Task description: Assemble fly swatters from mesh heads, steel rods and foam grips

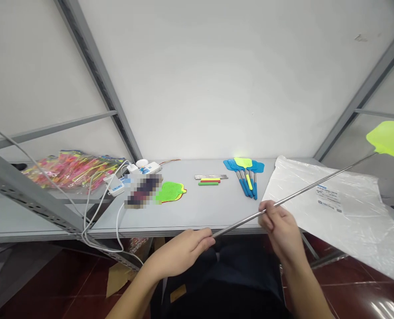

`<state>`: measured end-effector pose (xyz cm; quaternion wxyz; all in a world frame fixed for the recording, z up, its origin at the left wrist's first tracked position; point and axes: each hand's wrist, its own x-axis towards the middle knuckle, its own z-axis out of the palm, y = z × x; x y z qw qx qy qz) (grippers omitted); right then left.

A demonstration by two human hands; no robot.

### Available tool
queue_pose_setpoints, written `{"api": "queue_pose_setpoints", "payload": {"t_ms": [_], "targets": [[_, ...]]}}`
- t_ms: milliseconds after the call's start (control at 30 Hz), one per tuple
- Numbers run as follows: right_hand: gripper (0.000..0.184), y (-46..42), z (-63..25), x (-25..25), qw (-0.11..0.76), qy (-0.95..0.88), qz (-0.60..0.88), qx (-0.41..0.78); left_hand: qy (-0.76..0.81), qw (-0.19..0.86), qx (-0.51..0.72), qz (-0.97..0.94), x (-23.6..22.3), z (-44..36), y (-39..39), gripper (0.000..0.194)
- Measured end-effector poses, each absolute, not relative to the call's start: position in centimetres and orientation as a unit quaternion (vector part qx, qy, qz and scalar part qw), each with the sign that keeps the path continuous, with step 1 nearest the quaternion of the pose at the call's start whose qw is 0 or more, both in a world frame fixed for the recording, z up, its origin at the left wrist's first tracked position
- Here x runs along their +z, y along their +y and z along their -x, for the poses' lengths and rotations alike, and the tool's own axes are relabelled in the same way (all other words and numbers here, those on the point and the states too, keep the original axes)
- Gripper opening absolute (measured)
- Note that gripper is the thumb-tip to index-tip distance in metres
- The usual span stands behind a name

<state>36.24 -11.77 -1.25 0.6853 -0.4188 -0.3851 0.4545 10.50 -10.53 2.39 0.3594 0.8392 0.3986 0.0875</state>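
Held slantwise across my lap is a fly swatter with a long extended metal rod (303, 190) and a yellow-green head (391, 139) at the far right. My left hand (187, 250) is wrapped round its lower end, hiding the handle there. My right hand (278, 223) pinches the rod near its middle. Behind the rod on the table lies a fan of assembled swatters, mostly blue (245, 184), with one yellow-green swatter (243, 163) on top. Several metal rods (211, 176) and coloured handle tubes (208, 184) lie left of them. Loose swatter heads, green uppermost (171, 191), are stacked further left.
A white plastic bag (336, 212) with a label overhangs the table's right front edge. Power strips (117, 184) with white cables (119, 221) and a blurred item (144, 190) occupy the left. Beyond a metal post (104, 88) lie bagged colourful items (77, 173).
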Motion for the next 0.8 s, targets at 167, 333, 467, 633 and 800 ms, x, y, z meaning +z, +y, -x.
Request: {"api": "queue_pose_setpoints", "payload": {"t_ms": [167,333,467,633,800], "targets": [[0.034,-11.6,-39.1,0.4,0.729,-0.364,0.399,0.422,0.404,0.389,0.049,-0.826,3.5,-8.4,-10.2,0.033],[0.025,-11.9,-37.5,0.2,0.697,-0.392,0.4,0.447,0.423,0.393,0.063,-0.814,4.4,-8.2,-10.4,0.032],[0.024,-12.2,-33.9,-0.9,0.587,-0.472,0.418,0.507,0.417,0.382,0.102,-0.819,4.3,-9.7,-10.7,0.033],[0.03,-12.7,-32.8,-1.7,0.581,-0.492,0.421,0.493,0.412,0.361,0.101,-0.83,3.4,-10.4,-10.5,0.036],[0.026,-12.6,-34.1,-1.9,0.613,-0.457,0.425,0.485,0.417,0.34,0.091,-0.838,3.1,-10.0,-10.3,0.035]]}}
